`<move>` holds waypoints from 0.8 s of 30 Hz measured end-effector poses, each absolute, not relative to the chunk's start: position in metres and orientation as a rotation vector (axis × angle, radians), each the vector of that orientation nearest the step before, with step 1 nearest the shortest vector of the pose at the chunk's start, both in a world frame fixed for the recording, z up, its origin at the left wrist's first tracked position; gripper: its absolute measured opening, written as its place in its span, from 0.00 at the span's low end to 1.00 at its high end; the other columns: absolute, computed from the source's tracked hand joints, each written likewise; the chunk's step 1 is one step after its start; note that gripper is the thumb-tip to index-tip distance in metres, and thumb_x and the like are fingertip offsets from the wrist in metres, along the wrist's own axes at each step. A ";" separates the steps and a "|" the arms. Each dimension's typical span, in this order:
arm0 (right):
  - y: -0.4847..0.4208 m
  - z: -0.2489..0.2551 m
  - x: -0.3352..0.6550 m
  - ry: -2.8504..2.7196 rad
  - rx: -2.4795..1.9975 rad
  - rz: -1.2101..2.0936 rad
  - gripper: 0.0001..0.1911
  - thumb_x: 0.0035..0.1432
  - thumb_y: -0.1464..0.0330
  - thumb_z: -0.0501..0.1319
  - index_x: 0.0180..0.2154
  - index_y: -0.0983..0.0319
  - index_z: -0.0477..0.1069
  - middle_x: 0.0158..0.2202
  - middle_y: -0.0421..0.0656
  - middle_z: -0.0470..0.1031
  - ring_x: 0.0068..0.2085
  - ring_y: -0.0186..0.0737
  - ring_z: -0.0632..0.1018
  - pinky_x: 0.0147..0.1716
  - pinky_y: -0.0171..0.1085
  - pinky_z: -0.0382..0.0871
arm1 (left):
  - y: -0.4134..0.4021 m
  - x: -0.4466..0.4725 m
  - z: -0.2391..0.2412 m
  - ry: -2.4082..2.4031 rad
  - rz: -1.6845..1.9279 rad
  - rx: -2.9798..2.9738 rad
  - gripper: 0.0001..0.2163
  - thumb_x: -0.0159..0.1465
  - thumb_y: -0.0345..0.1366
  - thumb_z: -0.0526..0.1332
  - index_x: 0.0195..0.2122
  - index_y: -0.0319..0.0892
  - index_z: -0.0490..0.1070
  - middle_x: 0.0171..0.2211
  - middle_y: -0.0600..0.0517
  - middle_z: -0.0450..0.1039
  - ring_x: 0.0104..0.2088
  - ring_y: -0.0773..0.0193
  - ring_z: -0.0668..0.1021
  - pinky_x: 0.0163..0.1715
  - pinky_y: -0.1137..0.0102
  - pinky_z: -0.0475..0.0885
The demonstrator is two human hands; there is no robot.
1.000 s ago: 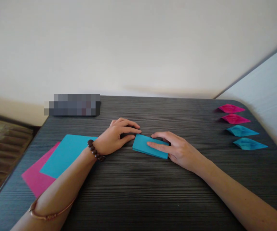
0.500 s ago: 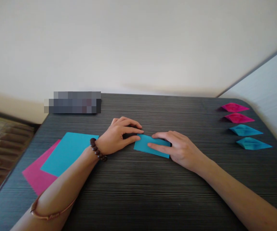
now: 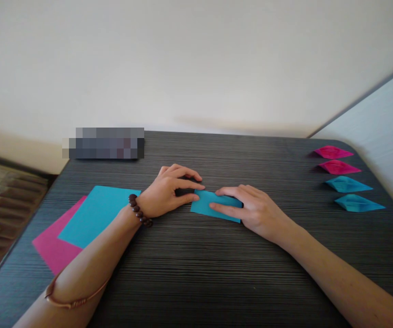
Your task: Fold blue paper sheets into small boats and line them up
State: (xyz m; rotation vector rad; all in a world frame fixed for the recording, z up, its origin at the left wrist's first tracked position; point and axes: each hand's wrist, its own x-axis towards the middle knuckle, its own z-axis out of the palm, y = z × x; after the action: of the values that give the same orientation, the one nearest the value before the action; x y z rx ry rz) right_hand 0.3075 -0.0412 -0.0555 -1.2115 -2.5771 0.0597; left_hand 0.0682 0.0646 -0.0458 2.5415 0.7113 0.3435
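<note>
A small blue rectangle of folded paper (image 3: 201, 207) lies on the dark table before me. At its upper left corner, my left hand (image 3: 164, 191) has thumb and index finger closed on the edge, the other fingers loosely curved above the tabletop. From the right side my right hand (image 3: 251, 207) grips the same paper, with the thumb lying across its face and the index finger along its far edge. The paper's right end is partly covered by that hand.
To the left, a blue paper sheet (image 3: 100, 212) overlaps a pink sheet (image 3: 54, 241), partly under my left forearm. A blurred-out dark object (image 3: 107, 145) sits at the back left. Pink folded paper shapes (image 3: 340, 167) and blue ones (image 3: 359, 203) line the right side of the table (image 3: 189, 273).
Both hands keep their places on the blue paper. Only a very slight shift of the whole view is visible.
</note>
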 end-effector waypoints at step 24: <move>-0.041 -0.056 0.308 -2.544 -1.238 0.140 0.24 0.61 0.77 0.50 0.53 0.48 0.64 0.53 0.45 0.66 0.46 0.42 0.71 0.41 0.42 0.68 | 0.068 0.068 -0.043 0.677 0.325 2.522 0.11 0.63 0.33 0.55 0.43 0.52 0.73 0.48 0.55 0.71 0.49 0.60 0.69 0.52 0.59 0.57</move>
State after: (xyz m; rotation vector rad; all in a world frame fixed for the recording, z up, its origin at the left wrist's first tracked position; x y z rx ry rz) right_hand 0.3076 -0.0415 -0.0562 -1.2382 -2.5443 0.1402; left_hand 0.0679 0.0676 -0.0434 2.5218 0.6771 0.3247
